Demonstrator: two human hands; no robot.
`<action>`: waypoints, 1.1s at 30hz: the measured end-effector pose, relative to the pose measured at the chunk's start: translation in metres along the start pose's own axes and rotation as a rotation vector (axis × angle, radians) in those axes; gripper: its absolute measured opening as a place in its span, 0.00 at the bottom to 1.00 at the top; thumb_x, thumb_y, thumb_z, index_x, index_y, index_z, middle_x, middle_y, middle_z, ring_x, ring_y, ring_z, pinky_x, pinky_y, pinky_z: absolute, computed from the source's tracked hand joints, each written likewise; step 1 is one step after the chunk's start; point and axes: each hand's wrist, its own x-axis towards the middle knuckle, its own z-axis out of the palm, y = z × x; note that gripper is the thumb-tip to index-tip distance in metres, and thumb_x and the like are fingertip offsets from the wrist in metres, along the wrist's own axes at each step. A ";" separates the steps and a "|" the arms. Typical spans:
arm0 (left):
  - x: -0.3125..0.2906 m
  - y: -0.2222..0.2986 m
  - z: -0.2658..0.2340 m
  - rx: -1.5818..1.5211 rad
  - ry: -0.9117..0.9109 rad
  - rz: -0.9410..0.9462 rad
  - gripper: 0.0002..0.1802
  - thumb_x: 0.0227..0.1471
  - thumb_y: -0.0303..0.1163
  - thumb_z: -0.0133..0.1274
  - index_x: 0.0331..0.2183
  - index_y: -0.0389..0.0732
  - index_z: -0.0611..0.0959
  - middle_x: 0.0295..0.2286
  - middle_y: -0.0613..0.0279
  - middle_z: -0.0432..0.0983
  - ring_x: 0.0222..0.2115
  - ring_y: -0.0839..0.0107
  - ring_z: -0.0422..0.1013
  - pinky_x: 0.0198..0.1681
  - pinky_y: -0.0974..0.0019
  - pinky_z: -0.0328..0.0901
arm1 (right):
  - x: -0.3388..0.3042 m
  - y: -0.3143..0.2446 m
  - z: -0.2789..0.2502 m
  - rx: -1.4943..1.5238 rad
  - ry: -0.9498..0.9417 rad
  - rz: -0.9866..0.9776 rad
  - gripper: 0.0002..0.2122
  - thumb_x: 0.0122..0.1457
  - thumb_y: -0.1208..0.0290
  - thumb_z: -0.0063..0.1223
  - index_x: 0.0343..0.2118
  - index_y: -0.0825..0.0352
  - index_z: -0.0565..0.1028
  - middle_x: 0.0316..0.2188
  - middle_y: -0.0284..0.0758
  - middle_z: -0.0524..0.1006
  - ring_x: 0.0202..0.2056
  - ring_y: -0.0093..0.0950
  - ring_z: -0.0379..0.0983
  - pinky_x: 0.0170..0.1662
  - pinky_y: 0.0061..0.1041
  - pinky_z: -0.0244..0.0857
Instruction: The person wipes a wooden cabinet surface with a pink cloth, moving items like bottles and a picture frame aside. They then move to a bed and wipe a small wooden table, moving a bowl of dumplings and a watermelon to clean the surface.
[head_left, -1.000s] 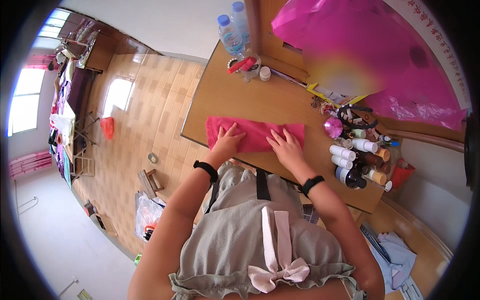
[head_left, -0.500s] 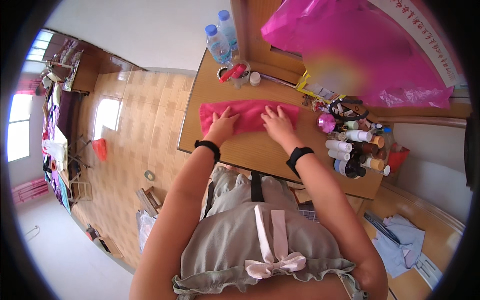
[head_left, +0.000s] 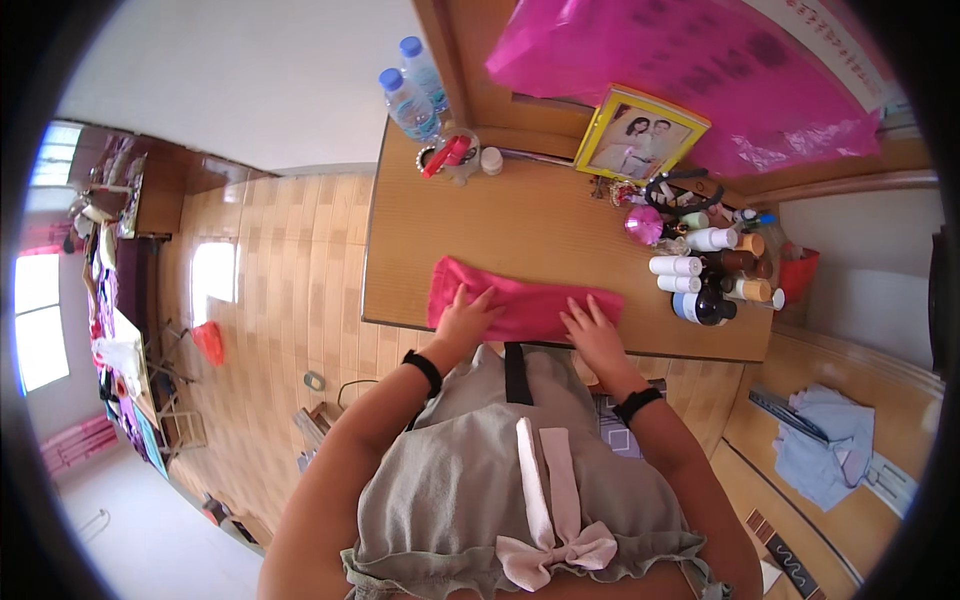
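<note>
A pink cloth (head_left: 525, 285), folded into a long strip, lies along the near edge of the wooden tabletop (head_left: 540, 220). My left hand (head_left: 467, 318) rests on its left part, fingers spread over the fabric. On the cloth's right end lies my right hand (head_left: 594, 330), its fingers stretched out. Both palms face down, and neither hand grips the fabric. A black band sits on each wrist.
Water bottles (head_left: 408, 105), a clear cup (head_left: 458, 150) with red things and a small white jar (head_left: 491, 160) stand at the far left. A yellow-framed photo (head_left: 640, 137) leans at the back. Several cosmetic bottles (head_left: 711, 239) crowd the right, near a pink bag (head_left: 630, 50).
Both hands and the pink cloth have moved toward me, from mid-table to the near edge. The cloth now slants slightly. The view has shifted too.
</note>
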 end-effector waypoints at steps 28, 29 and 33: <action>-0.014 0.031 -0.006 0.010 0.030 -0.041 0.26 0.49 0.27 0.46 0.51 0.56 0.77 0.54 0.57 0.65 0.59 0.51 0.55 0.61 0.42 0.51 | -0.006 0.005 -0.005 0.169 0.058 -0.108 0.07 0.53 0.66 0.53 0.35 0.58 0.76 0.54 0.36 0.69 0.58 0.47 0.60 0.56 0.40 0.61; -0.002 0.045 -0.011 0.023 0.042 0.009 0.27 0.49 0.27 0.47 0.52 0.56 0.76 0.55 0.58 0.64 0.59 0.48 0.54 0.60 0.41 0.52 | -0.019 0.018 -0.010 0.146 0.026 -0.058 0.07 0.53 0.66 0.54 0.35 0.59 0.75 0.54 0.35 0.70 0.57 0.46 0.61 0.54 0.38 0.63; 0.062 0.068 -0.026 -0.082 0.062 0.008 0.28 0.48 0.26 0.48 0.53 0.56 0.75 0.59 0.59 0.57 0.57 0.35 0.52 0.56 0.39 0.58 | -0.036 0.072 -0.022 0.045 0.084 0.085 0.09 0.53 0.67 0.54 0.37 0.60 0.73 0.54 0.34 0.70 0.55 0.46 0.65 0.46 0.37 0.70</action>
